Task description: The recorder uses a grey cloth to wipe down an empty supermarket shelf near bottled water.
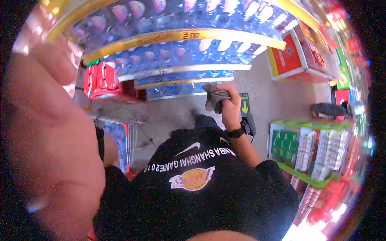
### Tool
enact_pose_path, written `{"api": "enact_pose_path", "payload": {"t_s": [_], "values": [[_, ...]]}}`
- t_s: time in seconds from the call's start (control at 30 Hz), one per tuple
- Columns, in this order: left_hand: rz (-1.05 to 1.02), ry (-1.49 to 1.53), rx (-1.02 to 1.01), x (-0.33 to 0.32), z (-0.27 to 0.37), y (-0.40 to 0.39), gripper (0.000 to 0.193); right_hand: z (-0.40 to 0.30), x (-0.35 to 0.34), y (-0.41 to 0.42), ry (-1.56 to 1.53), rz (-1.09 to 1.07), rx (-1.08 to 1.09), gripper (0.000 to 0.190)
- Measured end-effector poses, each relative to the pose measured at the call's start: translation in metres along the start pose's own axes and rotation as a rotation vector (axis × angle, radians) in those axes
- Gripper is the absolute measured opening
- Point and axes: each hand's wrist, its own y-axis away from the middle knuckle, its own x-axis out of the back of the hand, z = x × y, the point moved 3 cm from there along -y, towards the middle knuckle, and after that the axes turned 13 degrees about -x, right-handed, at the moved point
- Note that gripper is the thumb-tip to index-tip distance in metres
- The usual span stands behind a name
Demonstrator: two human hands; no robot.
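Observation:
My right hand (231, 110) grips a crumpled grey cloth (216, 95) in front of the lower shelf edge. A black watch is strapped on that wrist (235, 133). Very large and blurred, my left hand (60, 144) is raised close to the camera and fills the left side; whether its fingers hold anything cannot be told. Ahead stands a store shelf with a yellow front strip (169, 37) and a white one below it (187, 70). Rows of clear plastic water bottles (169, 57) fill its tiers.
Red packs (102, 78) stand left of the bottles. A wire rack (130, 144) with blue-wrapped goods is nearer on the left. To the right are a red display case (288, 55) and a green-edged shelf (301, 171) of cartons. A green arrow sign (245, 105) marks the grey floor.

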Motion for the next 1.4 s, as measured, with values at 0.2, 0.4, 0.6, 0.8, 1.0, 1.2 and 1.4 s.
{"api": "enact_pose_path", "payload": {"t_s": [0.2, 0.4, 0.6, 0.8, 1.0, 1.2, 1.4], "values": [[-0.037, -0.298, -0.123, 0.023, 0.015, -0.004, 0.036, 0.000, -0.025, -0.031, 0.162, -0.164, 0.165, 0.036], [-0.094, -0.566, -0.094, 0.022, 0.068, -0.013, 0.035, -0.027, -0.049, -0.046, 0.113, -0.423, 0.183, 0.037], [-0.112, -0.743, -0.092, 0.025, 0.096, -0.013, 0.034, -0.026, -0.070, -0.074, 0.205, -0.508, 0.230, 0.035], [-0.101, -0.880, -0.099, 0.027, 0.129, -0.009, 0.033, -0.009, -0.092, -0.080, 0.185, -0.638, 0.246, 0.038], [-0.118, -1.021, -0.101, 0.030, 0.171, -0.007, 0.033, -0.006, -0.113, -0.050, 0.232, -0.729, 0.306, 0.035], [-0.147, -1.128, -0.092, 0.030, 0.200, -0.009, 0.032, 0.014, -0.138, -0.071, 0.260, -0.791, 0.164, 0.035], [-0.144, -1.223, -0.032, 0.041, 0.227, -0.006, 0.032, -0.015, -0.169, -0.034, 0.199, -0.813, 0.279, 0.031]]}}
